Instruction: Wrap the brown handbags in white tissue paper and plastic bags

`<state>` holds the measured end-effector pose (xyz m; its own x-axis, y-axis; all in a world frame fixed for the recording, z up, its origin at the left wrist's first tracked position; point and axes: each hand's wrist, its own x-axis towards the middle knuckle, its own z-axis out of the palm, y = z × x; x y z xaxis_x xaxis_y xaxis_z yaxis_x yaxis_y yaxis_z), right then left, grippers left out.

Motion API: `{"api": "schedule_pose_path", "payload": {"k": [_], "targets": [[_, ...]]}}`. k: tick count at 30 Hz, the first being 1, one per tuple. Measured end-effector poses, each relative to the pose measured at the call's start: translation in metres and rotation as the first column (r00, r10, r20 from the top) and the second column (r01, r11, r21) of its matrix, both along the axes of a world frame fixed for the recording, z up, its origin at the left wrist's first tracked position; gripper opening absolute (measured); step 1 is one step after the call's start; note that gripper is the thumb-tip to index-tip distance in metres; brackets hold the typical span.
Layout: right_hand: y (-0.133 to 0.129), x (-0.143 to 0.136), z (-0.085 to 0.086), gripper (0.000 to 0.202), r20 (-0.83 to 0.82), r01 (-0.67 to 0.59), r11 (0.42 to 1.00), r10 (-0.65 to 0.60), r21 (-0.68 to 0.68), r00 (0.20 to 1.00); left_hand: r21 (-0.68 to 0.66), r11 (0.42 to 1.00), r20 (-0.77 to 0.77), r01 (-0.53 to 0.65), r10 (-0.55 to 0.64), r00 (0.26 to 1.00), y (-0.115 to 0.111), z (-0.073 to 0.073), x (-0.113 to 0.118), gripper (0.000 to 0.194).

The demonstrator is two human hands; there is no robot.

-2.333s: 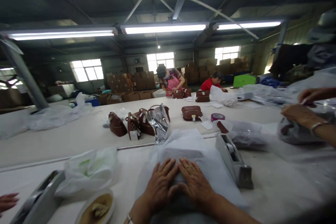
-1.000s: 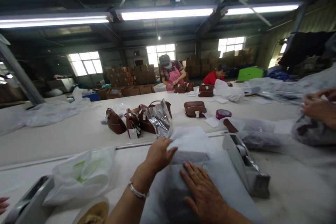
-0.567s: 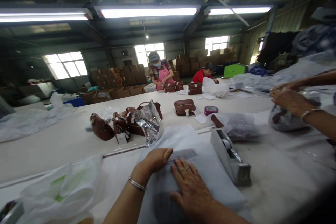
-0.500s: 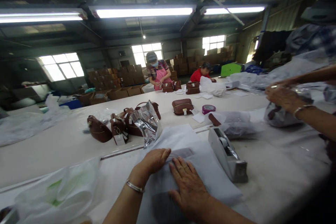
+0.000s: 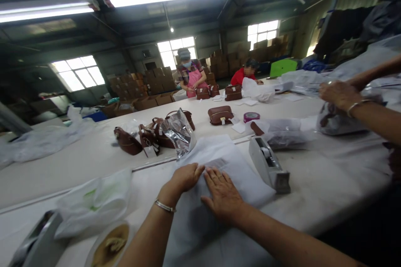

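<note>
A translucent white wrapping sheet (image 5: 225, 154) lies on the table in front of me, with a darker shape showing through it. My left hand (image 5: 187, 177) is closed at its left side, thumb and fingers together on a fold of the sheet. Flat on the same sheet, fingers stretched out, rests my right hand (image 5: 222, 194); its fingertips nearly meet the left thumb. Just beyond are a crumpled silver foil piece (image 5: 180, 131) and several brown leather handbags (image 5: 128, 141). A grey tape dispenser (image 5: 269, 164) stands to the right of the sheet.
Left are a white plastic bag (image 5: 97, 196), a second tape dispenser (image 5: 39, 240) and a round container (image 5: 111, 244). Ahead lie a brown bag (image 5: 220, 115) and purple tape roll (image 5: 251, 117). A co-worker's hands (image 5: 340, 95) handle a wrapped bag at right; two people work across the table.
The view has tilted down and shifted left, bringing the second dispenser and round container further into view. My hands stay on the sheet in nearly the same pose.
</note>
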<state>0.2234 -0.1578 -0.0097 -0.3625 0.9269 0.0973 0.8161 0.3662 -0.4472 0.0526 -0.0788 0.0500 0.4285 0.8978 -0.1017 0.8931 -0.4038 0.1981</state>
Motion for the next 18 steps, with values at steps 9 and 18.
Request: {"api": "schedule_pose_path", "payload": {"k": [9,18], "targets": [[0.000,-0.004,0.000,0.076,0.058,0.029,1.000,-0.029,0.002,0.998,0.190,0.981,0.134,0.050,-0.076,0.988,-0.047,0.023,-0.012,0.046],[-0.004,-0.005,0.001,0.075,0.079,0.027,0.999,-0.030,0.035,0.996,0.030,0.980,0.353,-0.196,0.173,0.919,-0.067,-0.011,-0.055,0.043]]}}
